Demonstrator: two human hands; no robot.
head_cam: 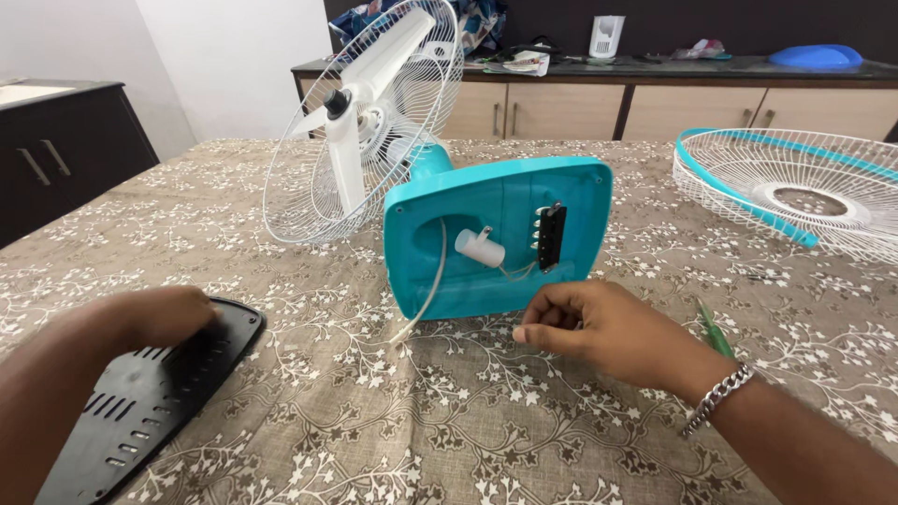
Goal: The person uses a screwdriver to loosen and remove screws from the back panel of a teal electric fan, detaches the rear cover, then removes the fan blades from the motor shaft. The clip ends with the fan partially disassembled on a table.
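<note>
Darkness of the black vented base plate (140,397) hides much of its detail, and its lower end runs off the bottom edge of the view. My left hand (164,316) lies knuckles up on the plate's upper end, fingers curled down over it; the fingertips are out of sight, so I cannot tell whether they grip the plate or only press on it. Further right, the white rear fan guard (309,178) and a white fan blade (344,154) stand tilted behind the turquoise fan base (500,234), which lies tipped up with its open underside toward me. Inside it I see a black switch block (551,238), a small white cylinder (481,248) and a white cord (426,299) trailing onto the patterned tablecloth (449,421). My right hand (599,327) rests just below the base's lower edge, fingers bent and pinched together; whatever is between them is too small to make out. Behind my wrist a green screwdriver (716,335) is partly covered. At far right the front fan guard (795,192) lies flat, cut off by the frame. Bare cloth spreads between my hands.
</note>
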